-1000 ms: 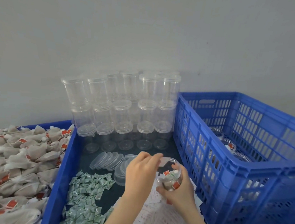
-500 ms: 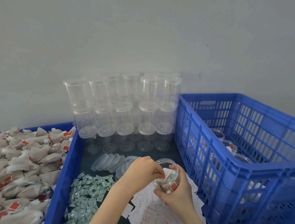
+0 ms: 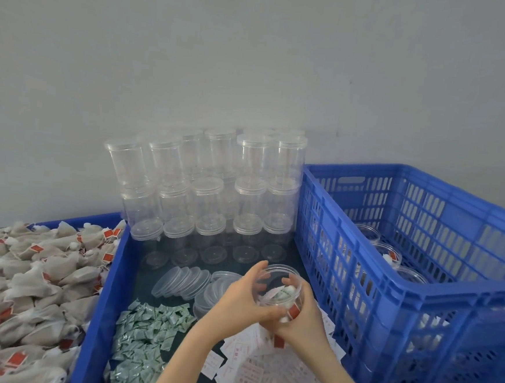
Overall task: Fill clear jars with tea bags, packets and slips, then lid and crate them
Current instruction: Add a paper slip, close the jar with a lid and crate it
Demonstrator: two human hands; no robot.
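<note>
Crate (image 3: 418,298) is the reference: blue, open-topped, with a few filled jars already in its far part, and it sits immediately right of the jar (image 3: 278,290), so the right hand (image 3: 304,325) is the nearer one for the transfer. Jar is upright, mouth up, unlidded, contents inside, with right hand curled round its crate-side wall and left hand (image 3: 246,296) curled round the opposite wall. Loose lids (image 3: 182,279) lie on the jar's far side from the crate, nearer the left hand, so lidding likely comes from there.
</note>
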